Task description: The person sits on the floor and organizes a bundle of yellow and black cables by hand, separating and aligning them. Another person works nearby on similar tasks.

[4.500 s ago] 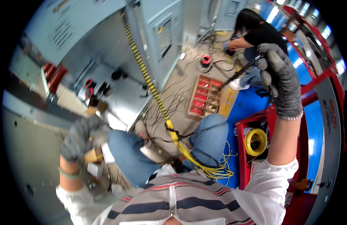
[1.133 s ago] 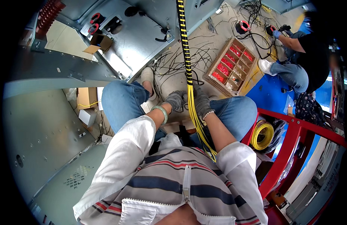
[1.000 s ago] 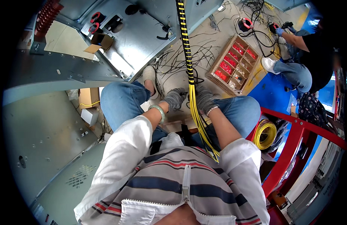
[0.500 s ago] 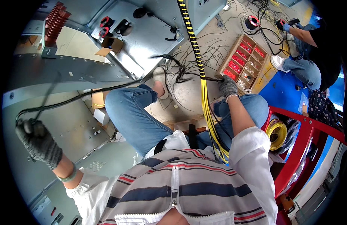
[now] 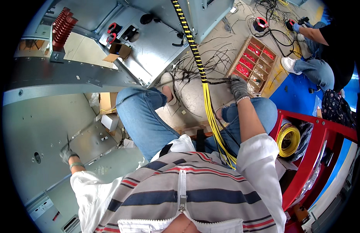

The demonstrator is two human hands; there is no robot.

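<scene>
My right hand (image 5: pixel 238 88), in a grey knit glove, is closed round black wires (image 5: pixel 219 81) that branch from the cable bundle just above my right knee. The bundle's upper part wears a black-and-yellow spiral wrap (image 5: pixel 189 40). Below it, loose yellow wires (image 5: pixel 211 114) run down to my lap with a few black ones. Far to the left, my gloved left hand (image 5: pixel 67 153) is held low before a grey metal panel (image 5: pixel 28 136). A thin dark strip (image 5: pixel 68 139) sticks up from its fingers, which are small and partly hidden.
A wooden compartment box (image 5: pixel 252 64) of small red and clear parts lies beyond my right hand. Cut black wires (image 5: pixel 203 62) litter the floor. A red rack (image 5: pixel 324 132) with a yellow wire coil (image 5: pixel 287 140) stands right. Another person (image 5: pixel 320 73) sits at the far right.
My left hand has moved right, down and farther from view; the long black cable that stretched from it over my left knee is gone from there. The wrapped bundle has shifted slightly left.
</scene>
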